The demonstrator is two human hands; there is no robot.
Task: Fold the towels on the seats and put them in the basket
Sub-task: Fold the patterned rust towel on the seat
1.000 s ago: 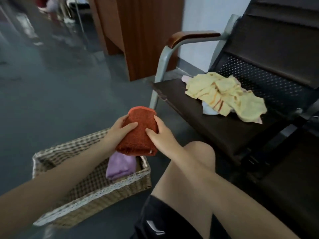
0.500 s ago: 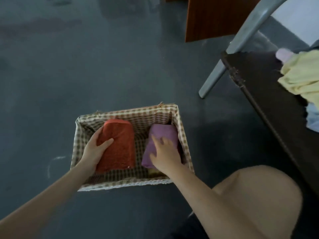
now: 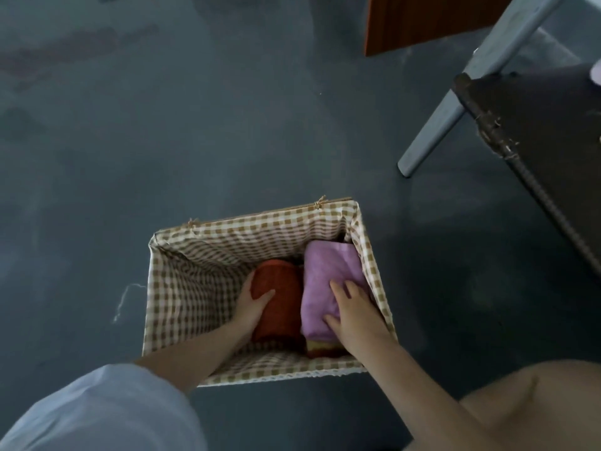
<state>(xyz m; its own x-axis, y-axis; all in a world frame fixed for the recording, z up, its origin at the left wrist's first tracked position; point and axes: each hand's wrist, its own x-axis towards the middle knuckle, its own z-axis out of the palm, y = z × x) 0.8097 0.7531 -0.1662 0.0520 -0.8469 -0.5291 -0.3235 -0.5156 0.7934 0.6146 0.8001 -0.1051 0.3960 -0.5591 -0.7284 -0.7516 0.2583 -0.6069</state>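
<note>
Head camera: both hands settle folded towels side by side in a checked-lined basket (image 3: 201, 265) on a dark floor.

The left hand (image 3: 252, 309) cups the rust-red towel (image 3: 279, 304), thumb across its top and fingers curled round its left side; the right hand (image 3: 353, 312) lies with spread, fairly straight fingers pressing on the lilac towel (image 3: 328, 275), which sits against the basket's right wall over a yellow-edged layer (image 3: 322, 346). Both towels are soft, nubby terry folded into plump oblongs; the liner is thin gingham cloth with a lace-trimmed near edge, tied with twine at the far rim. Risk, as a judgement: such springy folds may open once the hands lift, or drag upward with a clinging palm, and the loose liner could bunch beneath them. A seat corner (image 3: 536, 125) shows at far right.
</note>
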